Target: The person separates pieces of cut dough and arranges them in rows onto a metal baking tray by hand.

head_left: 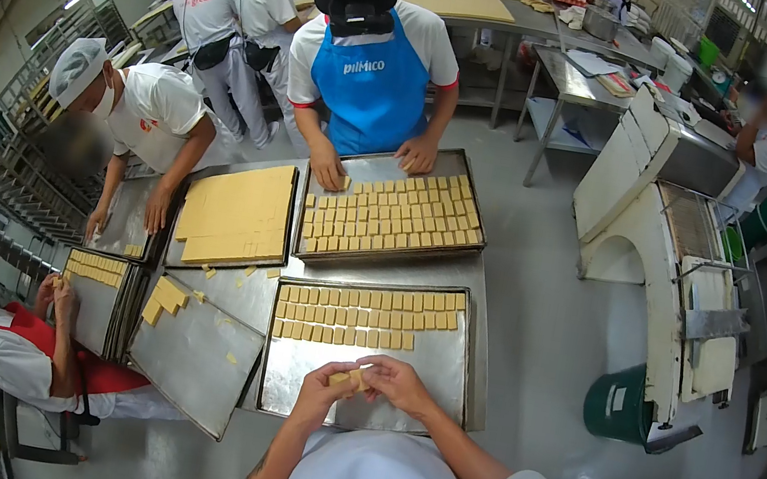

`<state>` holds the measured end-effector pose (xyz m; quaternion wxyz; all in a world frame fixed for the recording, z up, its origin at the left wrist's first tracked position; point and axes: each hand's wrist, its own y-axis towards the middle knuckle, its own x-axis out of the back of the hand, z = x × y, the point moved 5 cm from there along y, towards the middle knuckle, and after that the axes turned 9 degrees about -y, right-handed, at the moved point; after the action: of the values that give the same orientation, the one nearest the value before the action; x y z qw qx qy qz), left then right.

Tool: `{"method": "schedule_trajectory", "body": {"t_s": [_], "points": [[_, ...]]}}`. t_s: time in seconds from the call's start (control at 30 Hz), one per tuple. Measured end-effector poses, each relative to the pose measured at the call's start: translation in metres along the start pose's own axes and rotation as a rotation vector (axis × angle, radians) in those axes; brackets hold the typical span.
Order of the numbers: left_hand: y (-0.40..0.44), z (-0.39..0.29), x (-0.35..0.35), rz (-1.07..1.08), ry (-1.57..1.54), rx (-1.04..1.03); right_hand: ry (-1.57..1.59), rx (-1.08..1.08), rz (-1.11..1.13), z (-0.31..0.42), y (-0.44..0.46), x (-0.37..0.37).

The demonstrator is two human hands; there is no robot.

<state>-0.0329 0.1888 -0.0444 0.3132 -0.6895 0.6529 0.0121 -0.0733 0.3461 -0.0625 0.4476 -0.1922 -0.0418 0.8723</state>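
Note:
Both my hands meet over the near part of a metal baking tray (438, 366). My left hand (317, 394) is closed on a short strip of pale yellow dough (340, 377). At the strip's right end, the fingers of my right hand (398, 384) pinch a dough piece; whether it is separate from the strip I cannot tell. Beyond my hands, small rectangular dough pieces (360, 319) lie in rows across the tray's far half. The row nearest me stops short of the right side.
Across the table, a person in a blue apron (369, 85) touches pieces on another filled tray (470, 239). Left of it lies a tray with a large cut dough sheet (237, 205). A tilted tray (191, 360) holds dough blocks (166, 297). Two more people work at the left.

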Motion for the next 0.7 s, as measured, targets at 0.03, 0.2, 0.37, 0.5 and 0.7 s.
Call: {"method": "schedule_trajectory", "body": {"t_s": [0.03, 0.2, 0.37, 0.5, 0.7], "points": [[0.001, 0.001, 0.003, -0.003, 0.028, -0.014, 0.002, 0.009, -0.024, -0.002, 0.0, -0.002], [0.006, -0.002, 0.012, 0.029, 0.029, 0.004, 0.0, 0.015, -0.103, -0.003, 0.0, -0.014], [0.011, -0.017, 0.028, 0.052, 0.072, -0.005, -0.002, 0.001, -0.156, -0.004, 0.007, -0.032], [0.015, -0.014, 0.057, 0.092, 0.047, 0.039, -0.042, 0.015, -0.167, 0.002, 0.017, -0.05], [0.007, -0.023, 0.092, 0.147, 0.029, 0.023, -0.038, 0.011, -0.185, -0.005, 0.034, -0.078]]}}
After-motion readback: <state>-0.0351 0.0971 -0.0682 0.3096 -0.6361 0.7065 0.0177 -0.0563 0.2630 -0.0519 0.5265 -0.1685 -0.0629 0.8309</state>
